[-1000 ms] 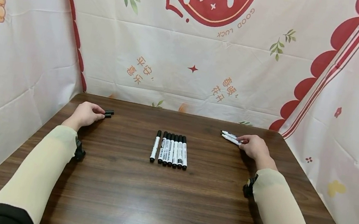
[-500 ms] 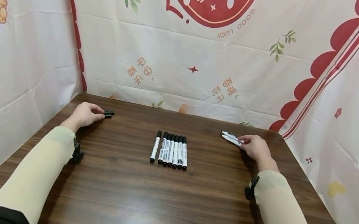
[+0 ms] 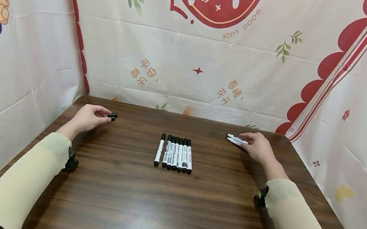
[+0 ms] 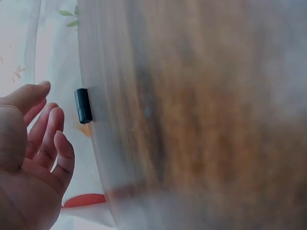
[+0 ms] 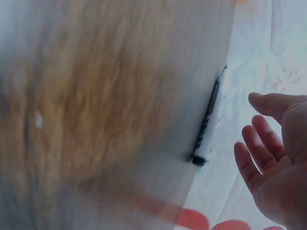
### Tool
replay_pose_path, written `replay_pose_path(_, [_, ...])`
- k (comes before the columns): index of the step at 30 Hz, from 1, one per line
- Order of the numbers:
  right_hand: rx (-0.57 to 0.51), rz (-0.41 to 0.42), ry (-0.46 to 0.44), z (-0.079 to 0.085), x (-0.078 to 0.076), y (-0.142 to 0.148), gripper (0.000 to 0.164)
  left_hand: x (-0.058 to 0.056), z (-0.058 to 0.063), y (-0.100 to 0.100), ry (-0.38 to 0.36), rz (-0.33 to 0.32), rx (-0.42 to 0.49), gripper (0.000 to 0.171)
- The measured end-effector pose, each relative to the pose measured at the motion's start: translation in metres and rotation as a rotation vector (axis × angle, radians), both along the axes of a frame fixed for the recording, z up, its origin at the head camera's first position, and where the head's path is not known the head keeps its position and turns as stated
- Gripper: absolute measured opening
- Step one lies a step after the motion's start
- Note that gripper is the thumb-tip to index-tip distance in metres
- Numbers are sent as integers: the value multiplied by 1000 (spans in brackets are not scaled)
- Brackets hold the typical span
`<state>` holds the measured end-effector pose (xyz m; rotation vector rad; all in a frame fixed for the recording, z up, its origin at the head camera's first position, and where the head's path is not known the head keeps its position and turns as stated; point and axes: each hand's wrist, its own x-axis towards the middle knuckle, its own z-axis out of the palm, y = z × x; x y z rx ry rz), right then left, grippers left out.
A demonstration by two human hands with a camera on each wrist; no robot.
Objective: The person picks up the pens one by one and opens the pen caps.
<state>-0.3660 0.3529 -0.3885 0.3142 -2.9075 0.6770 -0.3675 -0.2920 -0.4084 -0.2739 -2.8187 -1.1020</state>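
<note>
At the centre left of the frame, my left hand [image 3: 87, 118] is staying loose, thumb and fingers standing apart and gripping nothing; two black caps [image 3: 113, 114] are lying side by side at its fingertips on the counter [image 3: 143, 199]. Whether a finger is touching them, I cannot tell. Caps this small are probably rolling easily, so I judge that doing this well is meaning slow, light fingers and no nudging. At the centre, a lone capped marker [image 3: 159, 149] is lying just beside a row of six capped markers [image 3: 175, 153], making seven. At the centre right, two uncapped markers [image 3: 235, 141] are lying nearly parallel, writing ends pointing left, close to my right hand [image 3: 259, 148], whose thumb and fingers are also standing apart, clasping nothing. Here, I think, careful handling is meaning fingers on the barrels only, with the writing ends touching nothing.
</note>
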Motion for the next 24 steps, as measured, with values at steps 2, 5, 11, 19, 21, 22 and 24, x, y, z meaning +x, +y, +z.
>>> replay_pose_path(2, [-20,9,2,1,3,-7,39,2,0,3,13,-17,4,39])
replay_pose_path(5, [-48,36,11,4,9,-18,40,5,2,11,38,-38,4,37])
replay_pose_path(11, [-83,107,22,6,20,-40,40,11,7,33,72,-89,18,36])
replay_pose_path(19, [-96,195,-30,0,35,-64,45,22,15,66,76,-200,74,35])
replay_pose_path(21, [-93,210,-34,-2,37,-69,46,25,16,74,76,-225,75,33])
replay_pose_path(22, [-92,214,-41,-3,38,-71,47,27,17,78,76,-237,77,33])
replay_pose_path(24, [-88,222,-48,-4,39,-75,47,31,18,85,74,-260,82,32])
